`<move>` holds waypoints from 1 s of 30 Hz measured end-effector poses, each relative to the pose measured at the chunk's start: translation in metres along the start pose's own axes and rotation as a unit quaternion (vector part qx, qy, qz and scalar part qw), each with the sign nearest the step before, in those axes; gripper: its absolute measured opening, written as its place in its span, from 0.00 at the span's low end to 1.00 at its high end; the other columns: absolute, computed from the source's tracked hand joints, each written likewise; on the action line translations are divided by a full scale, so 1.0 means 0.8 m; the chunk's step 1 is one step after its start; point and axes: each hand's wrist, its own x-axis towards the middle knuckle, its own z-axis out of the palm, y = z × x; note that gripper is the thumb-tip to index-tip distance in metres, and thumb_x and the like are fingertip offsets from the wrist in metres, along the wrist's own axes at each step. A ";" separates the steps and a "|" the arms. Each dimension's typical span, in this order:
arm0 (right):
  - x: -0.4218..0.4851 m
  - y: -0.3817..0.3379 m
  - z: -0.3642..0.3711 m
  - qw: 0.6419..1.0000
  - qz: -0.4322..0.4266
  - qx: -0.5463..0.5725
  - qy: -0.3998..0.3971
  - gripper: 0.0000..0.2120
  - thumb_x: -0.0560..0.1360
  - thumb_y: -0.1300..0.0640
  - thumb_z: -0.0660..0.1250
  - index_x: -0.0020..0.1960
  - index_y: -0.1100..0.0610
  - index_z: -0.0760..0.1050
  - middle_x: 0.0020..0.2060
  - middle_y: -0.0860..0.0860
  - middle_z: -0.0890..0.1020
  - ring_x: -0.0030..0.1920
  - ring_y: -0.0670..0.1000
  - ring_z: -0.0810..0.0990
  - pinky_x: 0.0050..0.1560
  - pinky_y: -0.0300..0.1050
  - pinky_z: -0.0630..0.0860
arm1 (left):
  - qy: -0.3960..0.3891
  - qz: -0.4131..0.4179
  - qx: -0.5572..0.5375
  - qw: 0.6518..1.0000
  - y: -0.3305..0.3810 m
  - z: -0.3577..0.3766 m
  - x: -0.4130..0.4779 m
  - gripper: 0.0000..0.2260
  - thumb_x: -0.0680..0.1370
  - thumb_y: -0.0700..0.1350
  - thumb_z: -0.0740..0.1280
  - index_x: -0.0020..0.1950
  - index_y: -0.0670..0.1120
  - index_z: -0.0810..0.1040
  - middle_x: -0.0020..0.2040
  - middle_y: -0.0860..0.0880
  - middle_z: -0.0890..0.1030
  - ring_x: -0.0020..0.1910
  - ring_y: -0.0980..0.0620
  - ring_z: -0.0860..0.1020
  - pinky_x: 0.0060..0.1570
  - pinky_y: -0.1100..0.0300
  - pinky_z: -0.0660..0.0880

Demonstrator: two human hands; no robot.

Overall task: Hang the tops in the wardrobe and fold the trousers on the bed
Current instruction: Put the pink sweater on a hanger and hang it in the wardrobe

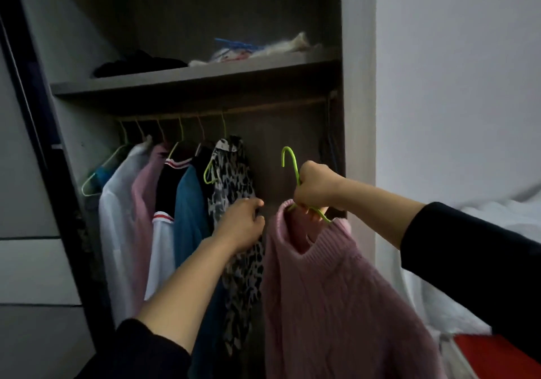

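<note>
Closest in, the pink sweater hangs low and right on a green hanger, with the right hand clenched round the hanger's neck and its hook free in the air. Just left, the left hand has its fingers curled at the edge of the leopard-print top; whether they grip fabric, can't tell. Further left, more tops hang in a row on the rail. Above it, a shelf carries dark clothes.

Plain dark sleeves, left sleeve and right sleeve, end near the elbows — left hand and right hand bare
</note>
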 end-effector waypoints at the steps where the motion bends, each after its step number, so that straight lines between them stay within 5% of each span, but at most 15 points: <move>1: 0.018 -0.005 0.003 1.000 0.001 0.004 0.004 0.06 0.73 0.65 0.64 0.39 0.60 0.69 0.39 0.56 0.76 0.40 0.53 0.78 0.34 0.43 0.76 | 0.011 0.003 0.020 1.000 -0.011 -0.008 0.017 0.19 0.79 0.46 0.60 0.70 0.47 0.70 0.66 0.44 0.74 0.62 0.46 0.74 0.61 0.53 0.71; 4: 0.071 -0.015 0.013 1.000 0.010 -0.001 0.028 0.02 0.73 0.64 0.64 0.44 0.62 0.70 0.43 0.58 0.78 0.46 0.58 0.81 0.44 0.49 0.79 | 0.046 0.014 0.090 0.995 -0.041 -0.031 0.069 0.19 0.79 0.47 0.60 0.70 0.48 0.70 0.67 0.45 0.71 0.65 0.45 0.70 0.61 0.51 0.71; 12: 0.204 -0.031 0.053 0.991 0.050 -0.029 0.117 0.04 0.73 0.60 0.65 0.43 0.60 0.71 0.46 0.58 0.79 0.49 0.60 0.80 0.41 0.45 0.73 | 0.095 0.070 0.193 0.974 -0.105 -0.068 0.206 0.20 0.80 0.53 0.57 0.71 0.49 0.66 0.68 0.44 0.68 0.67 0.43 0.65 0.59 0.47 0.71; 20: 0.320 -0.069 0.049 0.971 0.064 -0.049 0.227 0.03 0.72 0.63 0.64 0.41 0.60 0.70 0.42 0.57 0.76 0.51 0.61 0.79 0.40 0.45 0.68 | 0.155 0.129 0.181 0.963 -0.155 -0.100 0.338 0.21 0.80 0.54 0.55 0.72 0.49 0.63 0.69 0.45 0.66 0.68 0.44 0.63 0.60 0.48 0.70; 27: 0.404 -0.083 0.045 0.957 0.067 -0.030 0.281 0.03 0.72 0.63 0.62 0.46 0.61 0.73 0.51 0.60 0.79 0.55 0.62 0.78 0.43 0.45 0.71 | 0.170 0.145 0.160 0.961 -0.164 -0.117 0.410 0.25 0.79 0.54 0.58 0.74 0.48 0.60 0.73 0.43 0.62 0.71 0.41 0.61 0.63 0.46 0.68; 30: 0.442 -0.077 0.045 0.957 0.077 -0.025 0.277 0.13 0.73 0.60 0.64 0.56 0.62 0.76 0.55 0.61 0.79 0.57 0.62 0.78 0.50 0.48 0.75 | 0.162 0.157 0.127 0.966 -0.170 -0.120 0.441 0.30 0.77 0.52 0.62 0.77 0.53 0.54 0.77 0.46 0.54 0.76 0.45 0.53 0.71 0.44 0.55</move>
